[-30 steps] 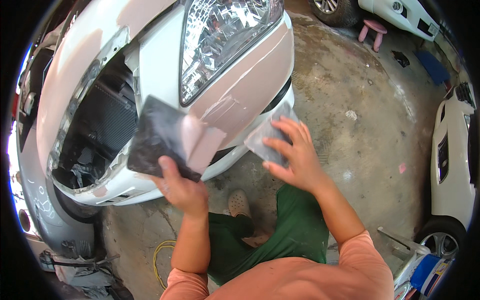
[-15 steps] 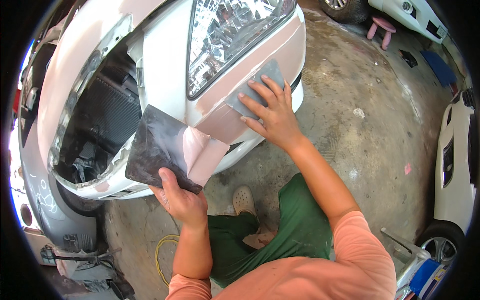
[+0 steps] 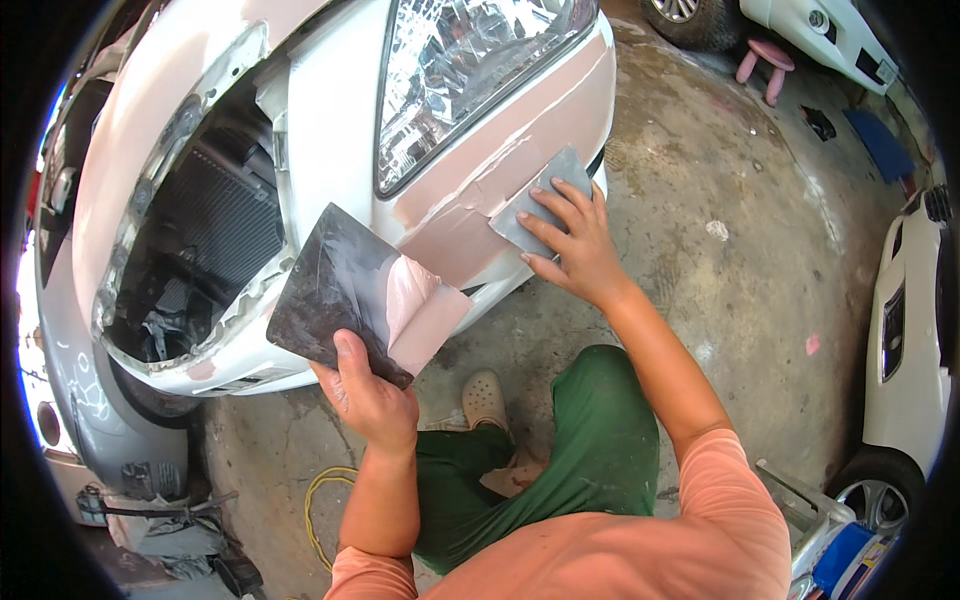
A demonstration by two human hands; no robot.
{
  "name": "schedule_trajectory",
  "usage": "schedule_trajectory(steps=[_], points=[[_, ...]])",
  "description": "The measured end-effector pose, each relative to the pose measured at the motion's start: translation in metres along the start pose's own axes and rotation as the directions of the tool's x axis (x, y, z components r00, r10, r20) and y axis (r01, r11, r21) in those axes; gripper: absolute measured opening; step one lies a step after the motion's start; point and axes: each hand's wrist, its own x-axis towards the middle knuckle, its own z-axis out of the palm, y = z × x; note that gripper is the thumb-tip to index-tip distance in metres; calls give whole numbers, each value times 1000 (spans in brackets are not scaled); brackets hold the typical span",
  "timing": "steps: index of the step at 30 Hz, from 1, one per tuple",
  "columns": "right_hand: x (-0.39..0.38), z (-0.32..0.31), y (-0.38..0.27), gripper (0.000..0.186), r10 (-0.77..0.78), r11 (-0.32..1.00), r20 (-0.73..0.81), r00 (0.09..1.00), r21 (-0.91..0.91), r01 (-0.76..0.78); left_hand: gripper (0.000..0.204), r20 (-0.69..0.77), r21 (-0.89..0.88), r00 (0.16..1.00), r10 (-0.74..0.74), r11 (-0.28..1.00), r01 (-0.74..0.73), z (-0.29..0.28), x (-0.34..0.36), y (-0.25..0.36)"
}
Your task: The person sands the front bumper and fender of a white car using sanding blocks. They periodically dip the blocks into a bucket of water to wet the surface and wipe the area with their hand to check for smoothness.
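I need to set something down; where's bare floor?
Widest bare patch: the concrete floor between the right hand and the white car at far right. Crowded: lower left, a grey bundle beside the grey car; upper right, around the pink stool.

left hand [image 3: 375, 408] part-hidden by board [image 3: 325, 285], headlight [image 3: 470, 80] cropped above

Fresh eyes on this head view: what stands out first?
Likely the big clear headlight at top centre, with the dark front opening at left. Near centre, the left hand holds a dark board with pink paste; further right, the right hand holds a grey spreader over the pinkish patch beneath the headlight.
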Motion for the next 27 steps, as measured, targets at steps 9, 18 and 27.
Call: schedule_trajectory(steps=[9,18,27], points=[[-18,17,25,63,-3,996,6,1000,-86,3,38,25,-22,998,-60,998,60,7,-3,-2],[-30,19,42,62,1,997,-32,999,-80,-4,38,56,-17,994,-94,995,95,12,-9,-8],[-50,24,34,60,42,997,5,999,-63,-42,39,59,6,981,-182,983,182,19,-10,-15]])
